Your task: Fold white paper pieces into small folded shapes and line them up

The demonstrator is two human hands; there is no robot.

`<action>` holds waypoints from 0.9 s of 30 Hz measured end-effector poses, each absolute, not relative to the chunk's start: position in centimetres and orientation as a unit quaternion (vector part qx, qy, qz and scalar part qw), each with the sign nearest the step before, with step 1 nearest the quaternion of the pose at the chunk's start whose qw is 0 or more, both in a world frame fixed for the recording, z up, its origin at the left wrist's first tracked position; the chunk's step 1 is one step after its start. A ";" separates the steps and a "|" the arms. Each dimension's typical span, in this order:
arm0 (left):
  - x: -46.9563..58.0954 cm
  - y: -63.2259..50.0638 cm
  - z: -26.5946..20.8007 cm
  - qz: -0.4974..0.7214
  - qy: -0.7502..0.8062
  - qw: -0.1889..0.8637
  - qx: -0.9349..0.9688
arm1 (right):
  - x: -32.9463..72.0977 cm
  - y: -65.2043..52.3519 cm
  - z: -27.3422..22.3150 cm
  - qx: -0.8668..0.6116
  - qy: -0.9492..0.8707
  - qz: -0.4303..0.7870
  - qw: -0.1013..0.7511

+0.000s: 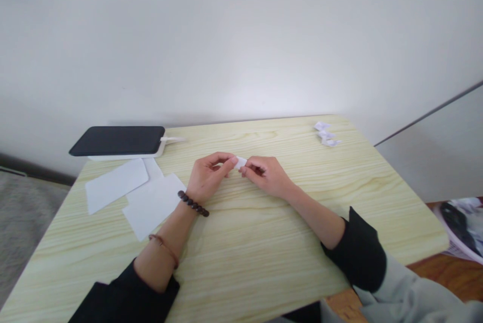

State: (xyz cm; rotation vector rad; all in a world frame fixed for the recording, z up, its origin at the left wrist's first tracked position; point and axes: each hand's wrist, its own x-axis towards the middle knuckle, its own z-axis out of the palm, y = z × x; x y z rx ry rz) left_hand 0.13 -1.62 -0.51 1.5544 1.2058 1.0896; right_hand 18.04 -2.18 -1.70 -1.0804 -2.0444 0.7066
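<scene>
A small folded piece of white paper (240, 162) is pinched between my two hands, just above the middle of the table. My left hand (211, 174), with a dark beaded bracelet at the wrist, grips its left end between thumb and fingers. On the other end, the thumb and curled fingers of my right hand (266, 174) are closed. Fingertips cover part of the paper, so its full shape is hidden. Left of my left hand lie several loose white paper sheets (153, 207), partly overlapping. Small folded white paper pieces (326, 134) sit at the far right of the table.
A black-screened phone (121, 140) rests on a white block at the back left, with a white cable (173, 139) plugged in. The pale wooden table (241, 262) meets a white wall (241, 36) behind. A bin with dark and white contents (462, 225) stands at the lower right.
</scene>
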 end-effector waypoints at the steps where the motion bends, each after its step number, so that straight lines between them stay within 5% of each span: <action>1: 0.1 -1.6 -0.5 0.435 0.484 0.433 0.623 | 18.0 -2.2 -1.7 -0.417 -0.794 0.267 0.352; 27: 0.5 -1.6 -0.9 0.418 0.460 0.478 0.621 | 17.9 -2.0 -2.4 -0.440 -0.717 0.346 0.414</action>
